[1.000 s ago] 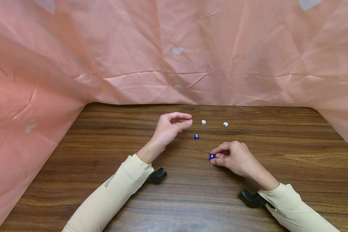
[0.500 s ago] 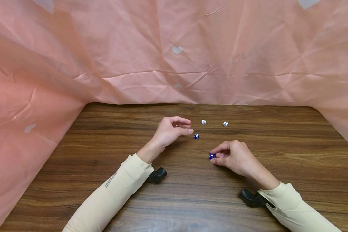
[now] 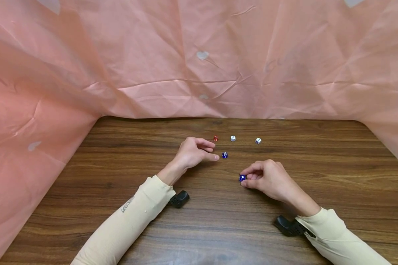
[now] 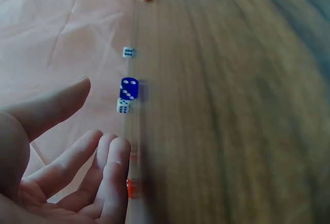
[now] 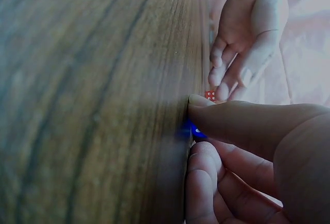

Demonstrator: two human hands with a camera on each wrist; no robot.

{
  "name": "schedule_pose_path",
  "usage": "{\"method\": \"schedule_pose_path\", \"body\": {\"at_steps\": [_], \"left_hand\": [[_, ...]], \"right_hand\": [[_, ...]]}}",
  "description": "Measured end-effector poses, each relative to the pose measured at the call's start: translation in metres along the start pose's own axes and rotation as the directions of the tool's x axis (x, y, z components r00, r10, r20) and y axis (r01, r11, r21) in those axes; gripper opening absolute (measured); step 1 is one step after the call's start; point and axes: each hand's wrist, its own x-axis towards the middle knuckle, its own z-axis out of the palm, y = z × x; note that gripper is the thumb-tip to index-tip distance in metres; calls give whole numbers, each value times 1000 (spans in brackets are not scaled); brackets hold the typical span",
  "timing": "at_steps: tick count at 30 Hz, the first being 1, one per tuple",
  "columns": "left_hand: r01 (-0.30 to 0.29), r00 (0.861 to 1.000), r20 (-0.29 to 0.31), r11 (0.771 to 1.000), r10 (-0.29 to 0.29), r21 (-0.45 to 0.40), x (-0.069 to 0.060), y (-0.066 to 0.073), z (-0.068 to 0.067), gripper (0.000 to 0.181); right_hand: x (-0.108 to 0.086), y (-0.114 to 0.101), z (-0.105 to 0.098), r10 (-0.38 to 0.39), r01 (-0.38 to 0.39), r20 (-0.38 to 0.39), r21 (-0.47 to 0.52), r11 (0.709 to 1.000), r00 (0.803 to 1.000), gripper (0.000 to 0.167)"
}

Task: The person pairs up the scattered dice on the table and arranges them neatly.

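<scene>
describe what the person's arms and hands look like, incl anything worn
Both the left hand and right hand are bare, without gloves. The left sleeve and right sleeve are pale cream; the left one bears dark lettering along the forearm. A rounded black device pokes out under each cuff, the left device and right device both showing small holes.

Creased pink cloth behind wood-grain tabletop
</scene>
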Motion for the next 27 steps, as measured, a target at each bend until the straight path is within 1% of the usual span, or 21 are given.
{"method": "schedule_pose_path", "body": {"at_steps": [5, 9, 19, 27], "left_hand": [[22, 1000, 13, 999, -23, 42, 3, -3, 1, 37], [24, 1000, 14, 997, -25, 74, 4, -5, 2, 32], [-26, 1000, 5, 991, 26, 128, 4, -7, 9, 28], [-30, 999, -24, 988, 34, 149, 4, -8, 13, 26]], "right_hand": [[0, -1, 0, 0, 0, 2, 2, 1000, 1000, 14], [0, -1, -1, 4, -4, 4, 4, 1000, 1000, 14], [0, 0, -1, 14, -14, 14, 12, 1000, 1000, 14], [1, 0, -1, 5, -5, 13, 10, 1000, 1000, 14]]}}
